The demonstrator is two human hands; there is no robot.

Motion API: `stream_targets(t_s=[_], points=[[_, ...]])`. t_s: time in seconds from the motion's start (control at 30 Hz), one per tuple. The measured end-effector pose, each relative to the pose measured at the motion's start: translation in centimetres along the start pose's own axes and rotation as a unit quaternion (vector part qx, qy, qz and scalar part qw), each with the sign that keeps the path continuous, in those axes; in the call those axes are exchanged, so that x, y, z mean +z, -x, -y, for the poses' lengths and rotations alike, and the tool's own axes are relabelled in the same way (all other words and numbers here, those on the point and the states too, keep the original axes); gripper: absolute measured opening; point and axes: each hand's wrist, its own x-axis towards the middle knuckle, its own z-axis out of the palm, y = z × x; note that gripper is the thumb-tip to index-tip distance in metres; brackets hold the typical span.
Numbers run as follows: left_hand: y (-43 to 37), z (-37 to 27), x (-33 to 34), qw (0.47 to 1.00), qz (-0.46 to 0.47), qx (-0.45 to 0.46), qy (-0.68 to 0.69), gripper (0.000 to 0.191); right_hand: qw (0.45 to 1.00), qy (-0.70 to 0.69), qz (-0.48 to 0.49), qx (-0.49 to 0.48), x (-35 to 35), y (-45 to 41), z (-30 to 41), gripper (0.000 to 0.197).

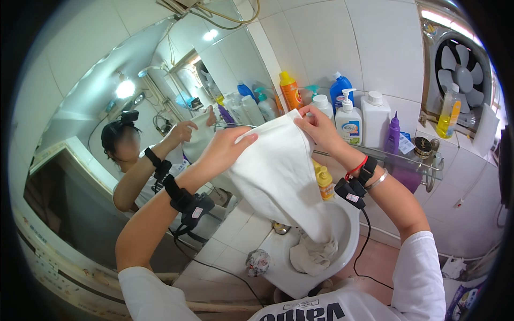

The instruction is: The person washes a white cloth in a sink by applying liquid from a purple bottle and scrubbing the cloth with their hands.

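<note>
A white cloth [277,168] hangs spread between my two hands, above a white ceramic washbasin [351,224]. My left hand [227,148] pinches its upper left edge, thumb on top. At the upper right corner, the fingertips of my right hand [317,124] grip the fabric. The lower end of the cloth droops into the basin, where more crumpled pale cloth [313,254] lies; whether the two are one piece I cannot tell. A metal faucet part [281,228] shows beside the cloth's lower edge.
Behind the hands, a glass shelf [433,160] carries several bottles, among them a white pump bottle [348,120] and a purple bottle [392,134]. A yellow bottle [324,182] stands by the basin. A crumpled ball [258,263] lies left of it. A large mirror [160,92] covers the left wall.
</note>
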Motion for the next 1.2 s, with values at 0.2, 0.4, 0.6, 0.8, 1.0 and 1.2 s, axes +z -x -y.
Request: stream_targets(t_s=[0.2,0.4,0.6,0.8,1.0,1.2], points=[[-2.3,-4.0,-2.1,0.968,-0.011,0.027,-0.249,0.027,0.937,0.017,-0.102,-0.334,1.0,2.8,7.0,0.014],[-3.7,-6.2,-3.0,0.992,-0.006,0.046,-0.119,0.025,0.894,-0.377,0.239,-0.035,6.2,3.2,7.2,0.027],[-3.4,-4.2,-2.7,0.999,0.020,-0.030,-0.010,0.031,0.913,-0.315,0.202,0.161,7.2,5.6,-5.7,0.031],[-2.7,-2.9,-4.4,0.979,0.014,-0.150,0.140,0.031,0.991,-0.118,0.046,0.032,3.9,9.0,-6.9,0.021],[-2.3,-4.0,-4.1,0.960,0.032,-0.181,0.212,0.035,0.888,0.141,-0.279,-0.336,3.2,4.6,1.8,0.032],[-1.5,-3.9,-5.2,0.988,0.058,-0.124,0.073,0.037,0.979,-0.010,0.161,-0.127,-0.9,-2.0,1.6,0.023]])
